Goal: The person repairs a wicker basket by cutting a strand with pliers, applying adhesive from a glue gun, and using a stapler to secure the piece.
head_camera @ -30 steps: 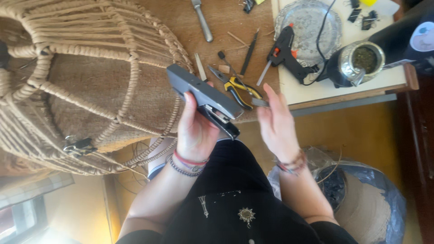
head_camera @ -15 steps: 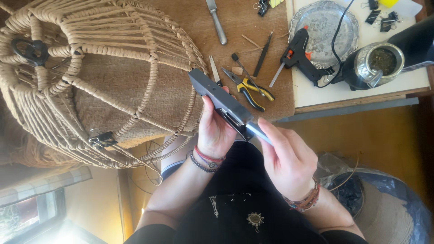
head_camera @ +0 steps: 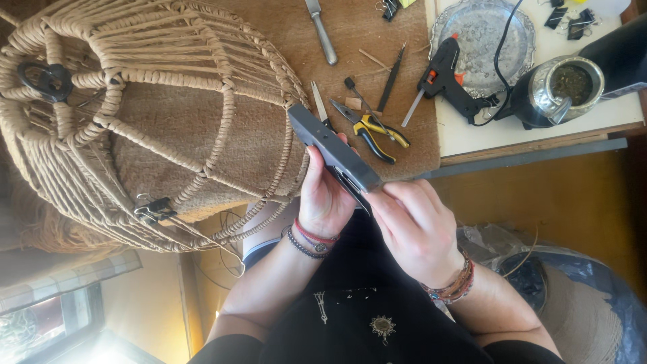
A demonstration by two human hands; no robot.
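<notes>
My left hand [head_camera: 327, 195] grips a long grey stapler-like tool [head_camera: 333, 148] from below, holding it tilted over my lap. My right hand [head_camera: 414, 226] closes around the tool's near end, fingers on its dark underside. Both wrists carry bracelets. Just left of the tool stands a large woven rope cage [head_camera: 145, 114] over burlap, with black binder clips [head_camera: 155, 209] on its strands.
On the brown mat lie yellow-handled pliers [head_camera: 374, 131], scissors [head_camera: 318, 104], a knife [head_camera: 322, 30] and an awl. A black glue gun [head_camera: 448, 77], a silver tray [head_camera: 482, 30] and a metal cup [head_camera: 569, 84] rest on the white board. A bag-lined basket [head_camera: 573, 296] sits lower right.
My right hand moved from beside the tool onto its near end and now grips it. The tool dropped slightly toward my lap, and the view shifted.
</notes>
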